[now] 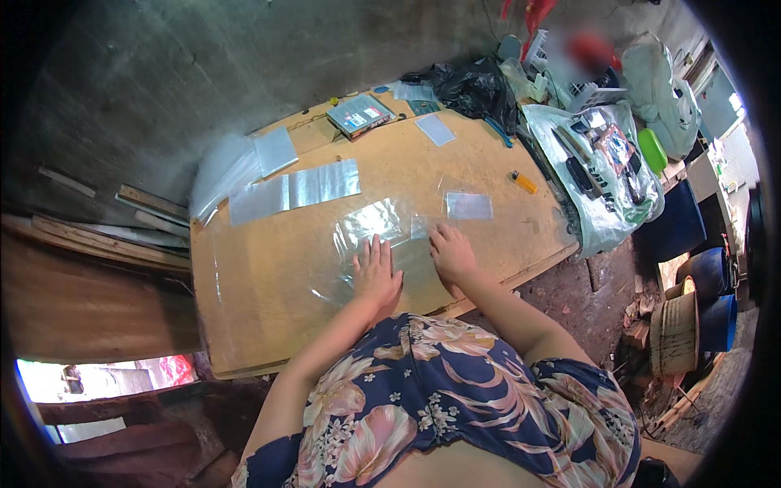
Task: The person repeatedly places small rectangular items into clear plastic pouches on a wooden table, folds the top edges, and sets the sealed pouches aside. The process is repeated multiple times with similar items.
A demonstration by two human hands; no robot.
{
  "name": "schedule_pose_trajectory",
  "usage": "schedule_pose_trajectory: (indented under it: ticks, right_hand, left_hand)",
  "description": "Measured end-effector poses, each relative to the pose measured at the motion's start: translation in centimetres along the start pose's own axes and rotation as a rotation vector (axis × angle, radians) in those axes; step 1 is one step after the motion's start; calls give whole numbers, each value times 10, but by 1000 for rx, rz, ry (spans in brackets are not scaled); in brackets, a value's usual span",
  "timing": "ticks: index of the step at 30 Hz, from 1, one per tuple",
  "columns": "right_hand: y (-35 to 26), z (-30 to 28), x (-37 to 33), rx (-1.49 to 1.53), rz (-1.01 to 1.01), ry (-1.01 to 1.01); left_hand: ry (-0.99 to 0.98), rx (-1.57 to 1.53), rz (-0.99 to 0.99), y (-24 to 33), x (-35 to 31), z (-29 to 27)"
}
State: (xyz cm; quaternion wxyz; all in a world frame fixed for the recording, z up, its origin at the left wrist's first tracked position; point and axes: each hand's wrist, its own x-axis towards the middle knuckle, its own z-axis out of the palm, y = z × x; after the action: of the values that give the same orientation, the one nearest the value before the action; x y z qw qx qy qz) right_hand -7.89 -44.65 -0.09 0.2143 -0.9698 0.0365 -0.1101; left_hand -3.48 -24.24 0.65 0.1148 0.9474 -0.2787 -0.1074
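Observation:
A thin clear plastic sheet [368, 224] lies on the wooden table. My left hand [374, 275] rests flat on its near part, fingers stretched out. To its right, my right hand [453, 254] is closed, with the fingers bent down at the edge of a small clear plastic sleeve [421, 227]; its thumb is hidden. Just beyond the right hand lies a small stack of clear sleeves [469, 206]. A long strip of clear plastic film [294, 191] stretches across the table at the far left.
Larger plastic sheets [229, 171] hang over the wooden table's [260, 301] left edge. At the back are a flat box [358, 115], another sleeve stack [435, 129] and a black bag [480, 89]. An orange lighter [524, 182] lies right, near a cluttered plastic bag [606, 220].

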Motion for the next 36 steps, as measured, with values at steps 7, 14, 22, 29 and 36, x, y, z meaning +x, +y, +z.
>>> schedule_pose_trajectory:
  ticks: [7,14,22,29,36]
  right_hand:
    - [20,-6,-24,-42,-122,-86]
    - [16,-10,-38,-23,-155,-62]
    - [14,-12,-29,-37,-128,-96]
    - [15,-10,-28,-33,-78,-61]
    - [19,-16,-28,-49,-98,-57]
  left_hand:
    - [-85,69,105,-27,-12,-6]
    - [42,34,142,-14,2,-5]
    - [60,25,162,20,54,10]
    - [50,24,136,15,55,17]
    - [26,54,121,18,53,12]
